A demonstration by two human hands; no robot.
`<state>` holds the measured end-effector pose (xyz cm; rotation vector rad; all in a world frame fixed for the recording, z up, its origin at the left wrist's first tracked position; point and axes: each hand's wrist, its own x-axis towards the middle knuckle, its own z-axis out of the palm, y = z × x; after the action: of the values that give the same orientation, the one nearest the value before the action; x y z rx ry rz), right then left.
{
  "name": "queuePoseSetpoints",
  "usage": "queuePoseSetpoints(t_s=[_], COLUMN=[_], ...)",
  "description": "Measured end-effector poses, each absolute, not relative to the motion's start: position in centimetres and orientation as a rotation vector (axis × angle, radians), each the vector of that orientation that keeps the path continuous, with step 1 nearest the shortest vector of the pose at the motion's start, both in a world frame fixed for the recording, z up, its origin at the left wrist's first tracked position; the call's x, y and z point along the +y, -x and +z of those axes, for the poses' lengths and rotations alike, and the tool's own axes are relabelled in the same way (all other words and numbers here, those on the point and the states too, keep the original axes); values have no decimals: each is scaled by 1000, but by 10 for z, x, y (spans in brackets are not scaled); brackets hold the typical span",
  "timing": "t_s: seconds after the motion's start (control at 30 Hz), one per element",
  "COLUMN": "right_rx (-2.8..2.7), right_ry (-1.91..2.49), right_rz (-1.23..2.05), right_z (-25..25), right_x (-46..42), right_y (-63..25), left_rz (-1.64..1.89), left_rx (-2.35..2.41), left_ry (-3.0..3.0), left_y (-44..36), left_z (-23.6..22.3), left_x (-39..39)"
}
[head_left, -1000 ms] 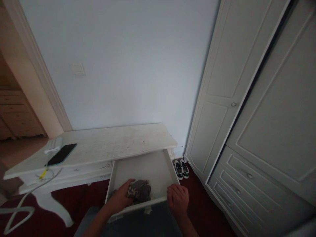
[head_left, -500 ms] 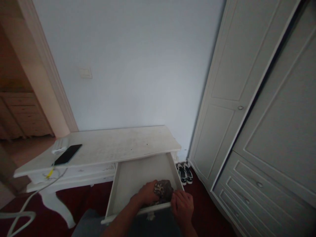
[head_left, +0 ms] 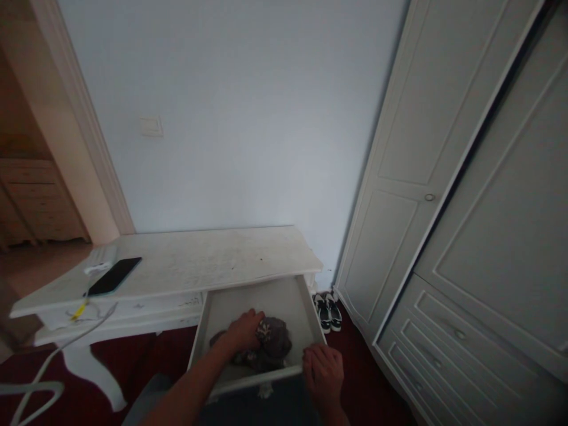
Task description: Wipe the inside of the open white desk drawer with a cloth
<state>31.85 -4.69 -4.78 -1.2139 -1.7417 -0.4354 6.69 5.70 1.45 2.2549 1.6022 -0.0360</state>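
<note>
A white drawer point(head_left: 222, 307) stands pulled out of the table's front. Inside it, near the front panel, lies a bunched brown cloth point(head_left: 279, 343) with a pale flower-like pattern; its exact kind is unclear. My left hand point(head_left: 246, 331) reaches over the drawer's front and is closed on the left part of the cloth, some of which also shows left of my wrist. My right hand point(head_left: 323, 370) is at the drawer's front right corner, its fingers curled over the edge.
The white table point(head_left: 213, 251) stands against the wall. On its left end are a phone point(head_left: 114, 277) and a white box point(head_left: 101, 257), with a cable point(head_left: 48, 361) hanging down. Black-and-white shoes point(head_left: 327, 312) sit on the red floor beside the wardrobe point(head_left: 386, 207).
My left hand has moved left and slightly deeper into the drawer with the cloth, which now lies more spread out. My right hand stays at the drawer corner. The view has shifted slightly.
</note>
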Motion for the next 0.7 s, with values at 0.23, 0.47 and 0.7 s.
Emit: queuePoseSetpoints(t_s=[0.23,0.47,0.7], right_rx=[-1674,-1723,-1717], right_ry=[1209,1213,1184], right_rz=[-425,-431,-494], right_z=[-48,-55,-72], right_x=[-46,-45,-40], right_y=[-315,-318,-323], left_rz=[44,-28,-20], left_rx=[1974,1535,1490], left_ry=[-2274,-2386,-2432], left_y=[-52,-69,-97], left_z=[29,17,-1], left_x=[54,52,81])
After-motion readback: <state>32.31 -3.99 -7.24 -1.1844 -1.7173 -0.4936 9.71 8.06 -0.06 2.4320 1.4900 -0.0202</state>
